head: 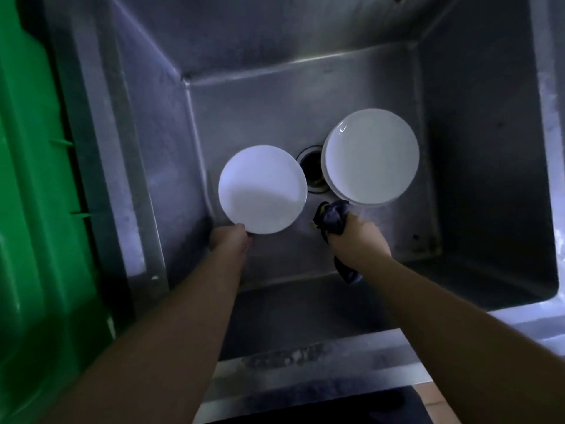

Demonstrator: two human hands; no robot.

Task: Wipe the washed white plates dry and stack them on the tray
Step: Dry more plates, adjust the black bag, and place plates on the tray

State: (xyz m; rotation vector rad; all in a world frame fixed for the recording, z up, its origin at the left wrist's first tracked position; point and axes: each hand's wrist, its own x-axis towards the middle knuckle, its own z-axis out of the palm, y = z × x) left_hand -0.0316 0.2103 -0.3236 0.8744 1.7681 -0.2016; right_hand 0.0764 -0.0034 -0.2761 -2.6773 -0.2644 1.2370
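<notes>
Left hand [230, 240] pinches one white plate [262, 189] by its near rim over the sink [275, 87], right hand [356, 237] clutches one dark cloth [333, 218] beside a plate stack [370, 157] whose count I cannot tell

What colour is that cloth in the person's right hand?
Dark navy blue; the cloth is bunched in the right hand, seen in the head view.

You've got no readable text, labels, brands or nos. anywhere here, incl. on the plates, cloth, sink or green bin.
</notes>
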